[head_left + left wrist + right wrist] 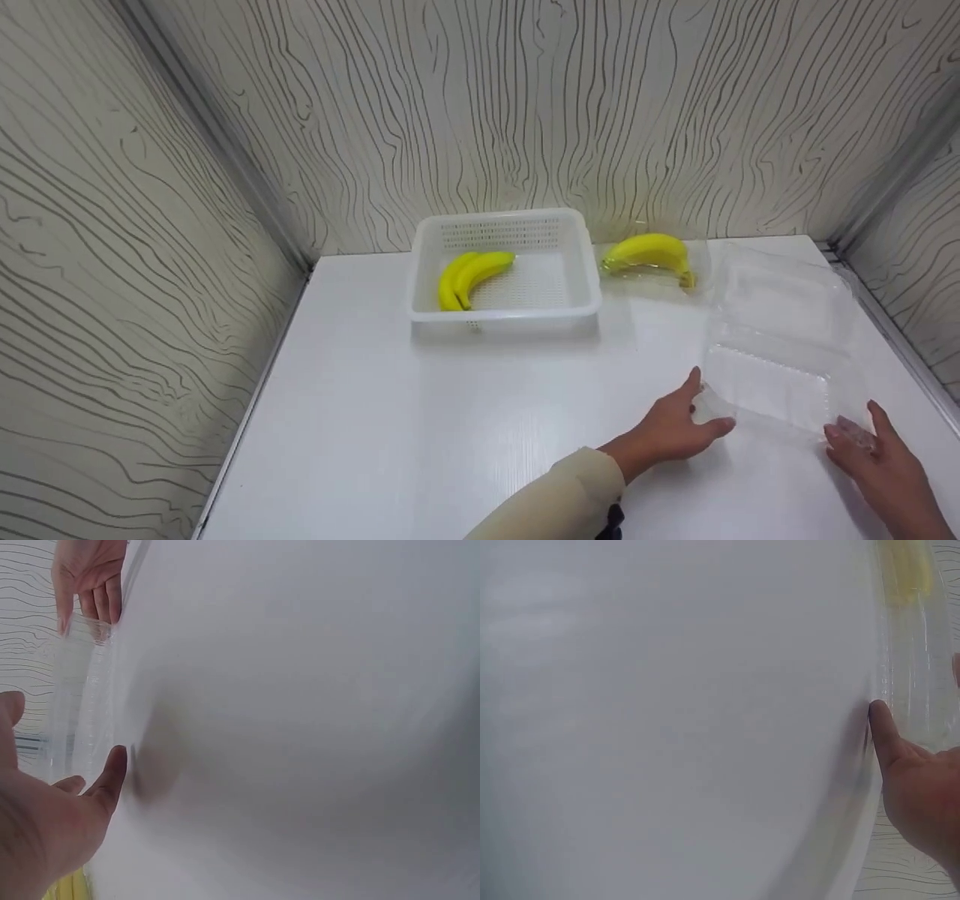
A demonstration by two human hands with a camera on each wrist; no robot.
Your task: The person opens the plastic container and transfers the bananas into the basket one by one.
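An opened clear plastic clamshell box lies at the right of the white table, its lid folded back on the far side. My left hand is at the near left corner, thumb and forefinger spread with the corner between them. In the left wrist view the left hand reaches about the box's end. At the near right corner my right hand pinches the box between thumb and fingers. The right wrist view shows the right thumb along its edge. See-through plastic makes the exact contacts hard to tell.
A white basket with two bananas stands at the back of the table. Right of it sits another clear box with a yellow banana inside. Patterned walls close off the back and sides.
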